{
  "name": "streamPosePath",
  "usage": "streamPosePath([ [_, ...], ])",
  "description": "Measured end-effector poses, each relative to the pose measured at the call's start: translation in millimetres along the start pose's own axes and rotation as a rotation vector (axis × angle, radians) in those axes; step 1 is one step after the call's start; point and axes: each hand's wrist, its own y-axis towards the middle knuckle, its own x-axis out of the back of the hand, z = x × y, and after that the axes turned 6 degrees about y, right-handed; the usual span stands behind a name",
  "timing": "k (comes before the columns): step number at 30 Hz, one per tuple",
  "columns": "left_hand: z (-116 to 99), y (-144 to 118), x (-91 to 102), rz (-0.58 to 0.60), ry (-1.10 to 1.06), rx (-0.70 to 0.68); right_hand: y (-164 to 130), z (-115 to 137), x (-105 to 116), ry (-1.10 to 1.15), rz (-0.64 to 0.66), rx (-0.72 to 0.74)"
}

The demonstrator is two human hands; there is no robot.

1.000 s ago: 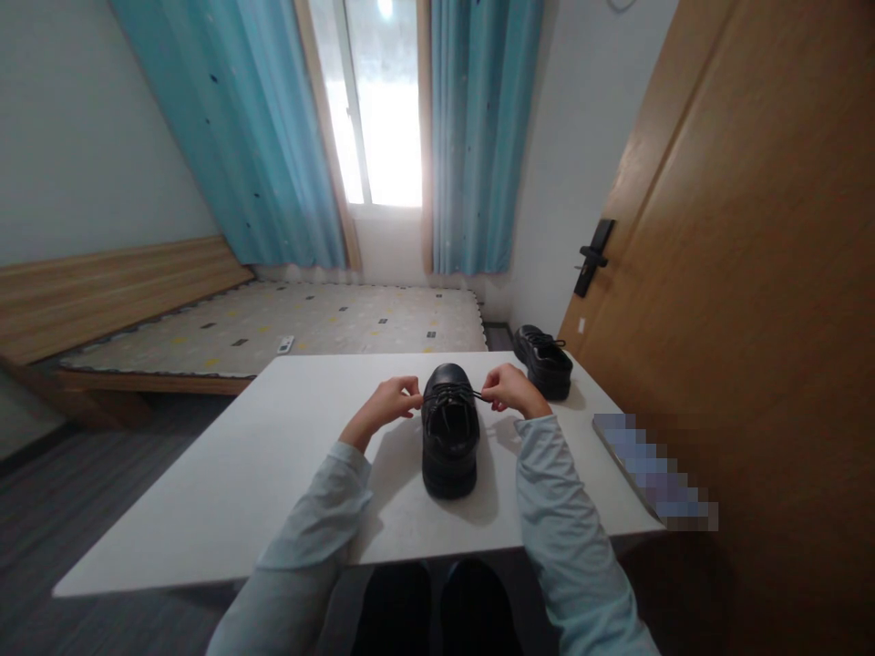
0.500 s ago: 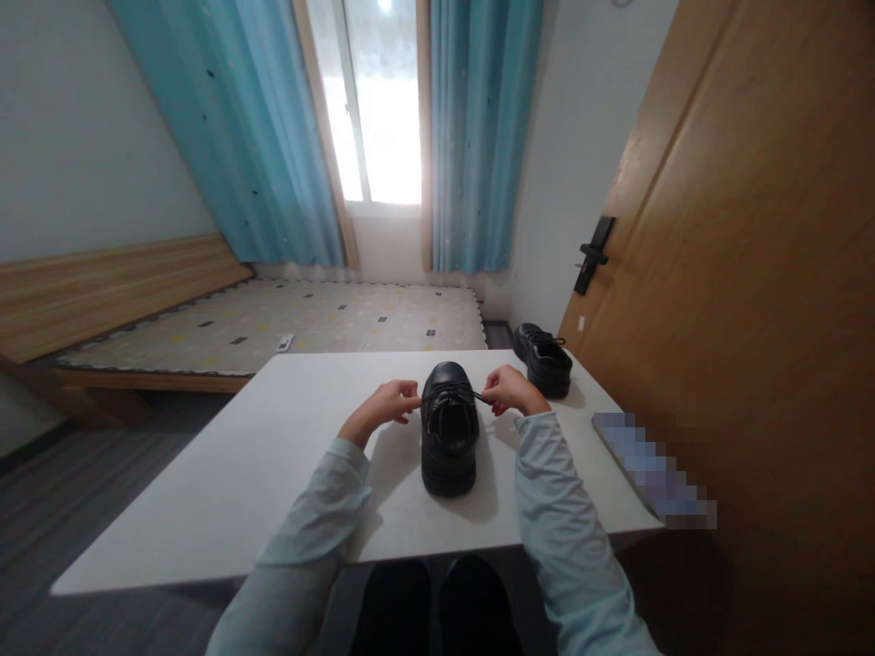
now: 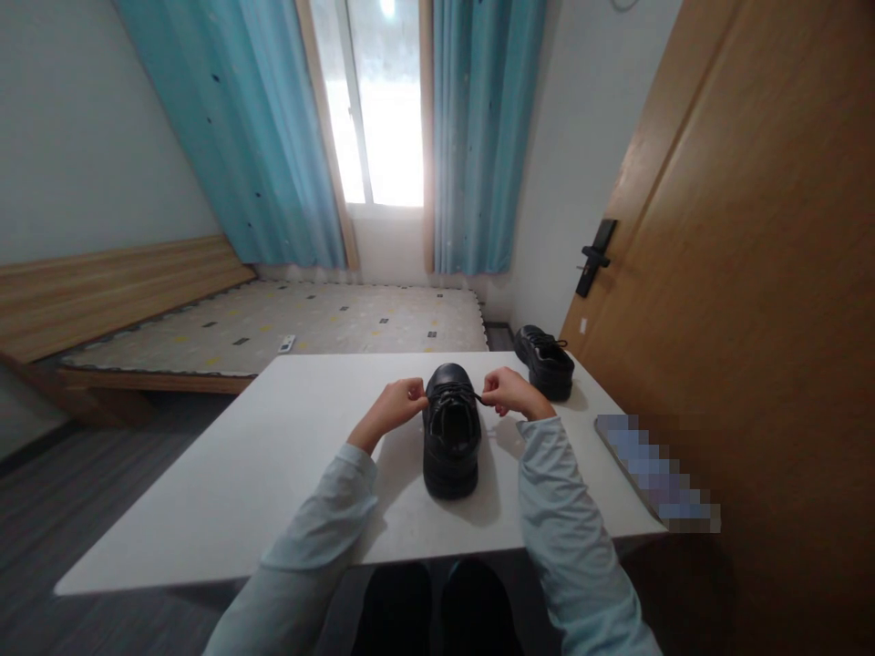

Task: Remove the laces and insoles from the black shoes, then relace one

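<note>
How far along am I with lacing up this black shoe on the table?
Done: the laces already cross the front of the near shoe. In hand: the left hand and right hand each pinch a lace end, pulled sideways. Left: no bow shows yet. The second shoe sits untouched at the table's far right corner.

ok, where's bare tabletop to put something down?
Widest bare patch: table left of the left hand. Narrow strip between the near shoe and the front edge. Crowded: right side, with the right hand, second shoe and a blurred flat thing.
</note>
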Motion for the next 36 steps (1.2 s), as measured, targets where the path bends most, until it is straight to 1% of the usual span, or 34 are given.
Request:
streamPosePath([
  [3,0,1,-0.5,-0.043,0.019,-0.043,-1,0,4,-0.015,-0.003,0.044],
  [5,0,3,-1.6,-0.090,-0.028,-0.071,-2,0,6,-0.029,-0.054,0.090],
  [10,-8,2,-2.7,-0.213,-0.189,-0.182,-1,10,8,-0.050,-0.364,0.308],
  [11,-11,1,-2.3,-0.235,-0.194,-0.206,-2,14,6,-0.040,-0.399,0.345],
  [12,-13,0,-1.7,-0.253,-0.186,-0.229,-2,17,5,-0.023,-0.408,0.373],
  [14,-17,-2,-0.6,-0.278,-0.134,-0.265,-4,24,-1,0.007,-0.363,0.417],
  [16,-19,-2,-0.4,-0.282,-0.070,-0.286,-6,30,-7,-0.001,-0.267,0.454],
  [18,-19,-2,-1.0,-0.273,-0.028,-0.292,-7,33,-14,-0.026,-0.196,0.448],
  [20,-18,-1,-1.6,-0.249,-0.025,-0.284,-7,33,-18,-0.056,-0.158,0.417],
  [24,-20,0,-1.7,-0.194,-0.086,-0.247,-4,31,-21,-0.097,-0.123,0.385],
  [28,-23,2,-3.2,-0.182,-0.080,-0.240,-2,30,-21,-0.141,-0.090,0.368],
  [32,-23,3,-6.4,-0.171,-0.020,-0.242,-3,32,-20,-0.210,-0.098,0.383],
  [36,-20,1,-3.7,-0.142,-0.031,-0.209,-4,29,-15,-0.170,-0.109,0.391],
])
